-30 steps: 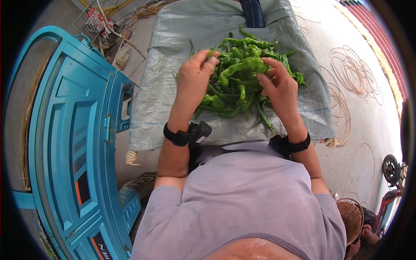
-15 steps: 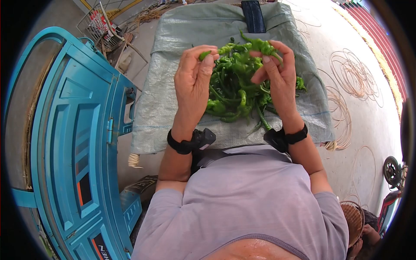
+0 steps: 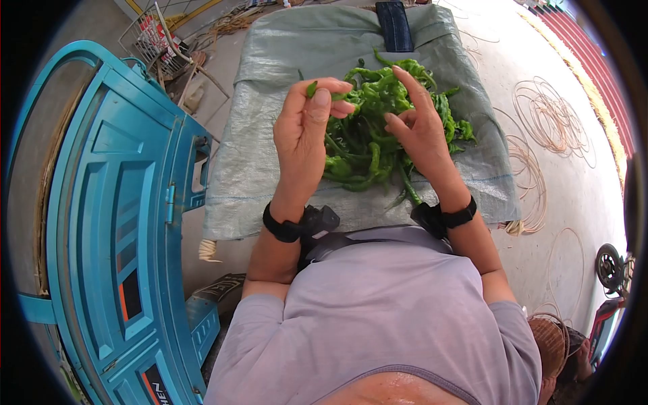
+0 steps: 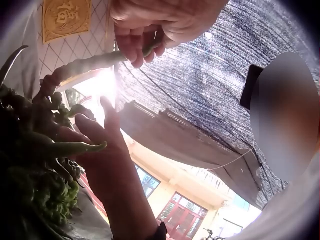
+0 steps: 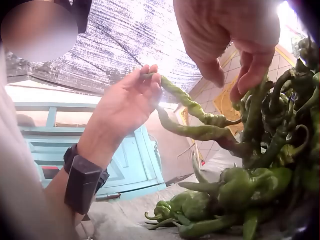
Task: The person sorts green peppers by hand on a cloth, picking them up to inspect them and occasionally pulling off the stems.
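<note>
Long green peppers lie in a heap (image 3: 378, 145) on a grey-green woven sheet (image 3: 270, 162). Left of the heap, the left hand (image 3: 302, 135) pinches a long pepper between thumb and fingertips; in the left wrist view this hand (image 4: 165, 22) holds the end of the pepper (image 4: 87, 64). The right wrist view shows the left hand (image 5: 122, 107) with the pepper (image 5: 187, 102) stretching from its fingertips toward the heap. Over the heap's right side is the right hand (image 3: 428, 138), thumb and index finger apart. Seen close, the right hand (image 5: 230, 35) hangs above the peppers with nothing visibly gripped.
A blue metal vehicle panel (image 3: 121, 202) stands at the left, with a wire basket (image 3: 155, 40) behind it. A dark denim strip (image 3: 394, 27) lies on the sheet's far edge. Coiled cord (image 3: 550, 115) and a woven basket (image 3: 548, 341) are on the right.
The right hand has let go of a curled pepper at the far side of the heap, its fingers now apart. The left hand keeps its pepper, slightly lower than half a second ago.
</note>
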The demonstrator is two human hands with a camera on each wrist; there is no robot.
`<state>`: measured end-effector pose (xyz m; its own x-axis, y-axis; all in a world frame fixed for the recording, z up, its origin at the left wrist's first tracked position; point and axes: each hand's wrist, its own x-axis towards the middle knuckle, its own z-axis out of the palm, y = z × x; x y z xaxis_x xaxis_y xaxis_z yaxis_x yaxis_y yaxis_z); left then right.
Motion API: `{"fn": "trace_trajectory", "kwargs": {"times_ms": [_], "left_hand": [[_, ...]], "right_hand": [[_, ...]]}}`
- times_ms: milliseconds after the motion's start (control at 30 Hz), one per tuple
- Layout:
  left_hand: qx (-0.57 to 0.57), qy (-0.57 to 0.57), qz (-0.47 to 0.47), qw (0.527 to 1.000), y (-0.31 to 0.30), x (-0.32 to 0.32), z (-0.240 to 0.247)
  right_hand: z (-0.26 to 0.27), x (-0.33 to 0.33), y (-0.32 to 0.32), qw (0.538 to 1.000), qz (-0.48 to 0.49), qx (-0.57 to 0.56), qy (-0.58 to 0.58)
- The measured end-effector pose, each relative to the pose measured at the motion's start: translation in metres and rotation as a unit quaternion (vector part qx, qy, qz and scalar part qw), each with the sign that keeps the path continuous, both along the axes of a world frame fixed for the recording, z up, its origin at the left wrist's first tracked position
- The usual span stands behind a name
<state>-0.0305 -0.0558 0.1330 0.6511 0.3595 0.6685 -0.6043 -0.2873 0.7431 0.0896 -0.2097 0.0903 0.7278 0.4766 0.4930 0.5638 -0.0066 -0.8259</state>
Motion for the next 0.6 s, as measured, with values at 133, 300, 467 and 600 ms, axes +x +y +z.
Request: {"fn": "trace_trajectory", "kwargs": {"times_ms": [133, 300, 467, 600], "left_hand": [[-0.037, -0.017, -0.041, 0.998, 0.001, -0.002, 0.003], [-0.127, -0.054, -0.137, 0.981, 0.004, -0.005, 0.005], [-0.158, -0.032, -0.065, 0.985, 0.007, -0.001, 0.011], [-0.019, 0.162, 0.086, 0.983, 0.021, 0.003, 0.001]], "right_hand": [[0.007, -0.001, -0.004, 0.983, 0.032, -0.150, -0.105], [-0.001, -0.003, -0.004, 0.963, -0.003, -0.170, -0.208], [0.001, 0.001, -0.003, 0.991, 0.053, -0.070, -0.099], [0.011, -0.004, -0.003, 0.994, 0.072, -0.015, 0.086]]}}
